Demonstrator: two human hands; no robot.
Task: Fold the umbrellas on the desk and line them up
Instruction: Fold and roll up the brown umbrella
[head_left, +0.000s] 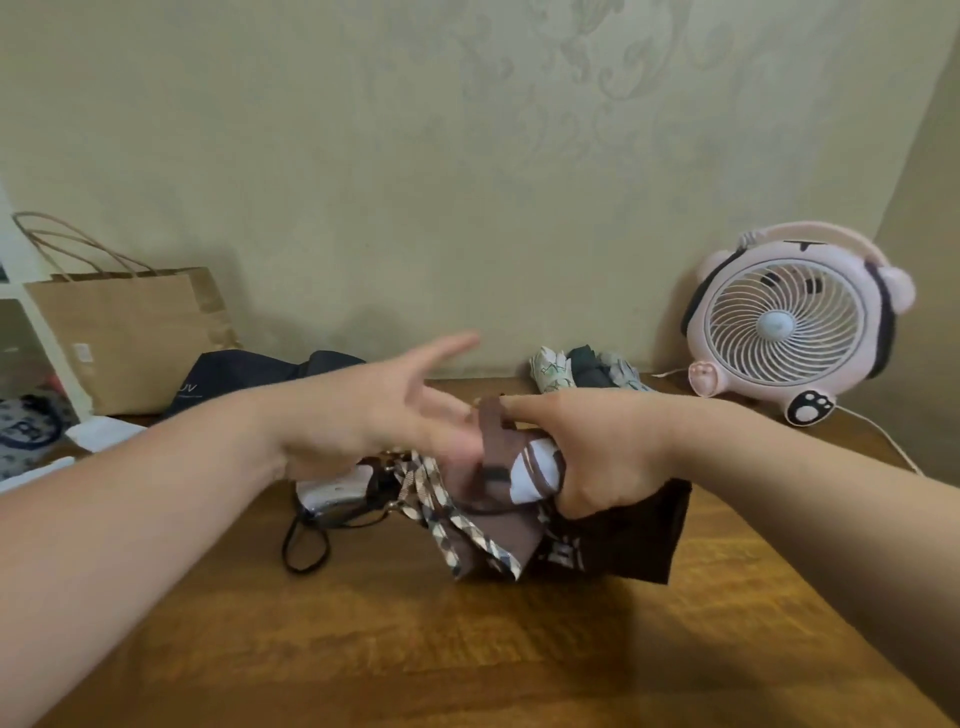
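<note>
A brown umbrella (498, 525) with plaid trim and a white panel hangs bunched above the middle of the wooden desk (467, 649). My right hand (597, 447) grips its rolled canopy, with the thumb pressing the brown closing strap (491, 431). My left hand (384, 410) is just left of the strap with its fingers spread and straight, blurred by motion. The umbrella's handle (332, 493) and black wrist loop lie below my left hand. A folded pale and dark umbrella (587, 370) lies against the wall at the back. A black umbrella (260, 371) lies unfolded at the back left.
A pink desk fan (789, 322) stands at the back right, its white cord trailing along the desk's right edge. A brown paper bag (130, 338) stands at the back left. White paper lies near the left edge.
</note>
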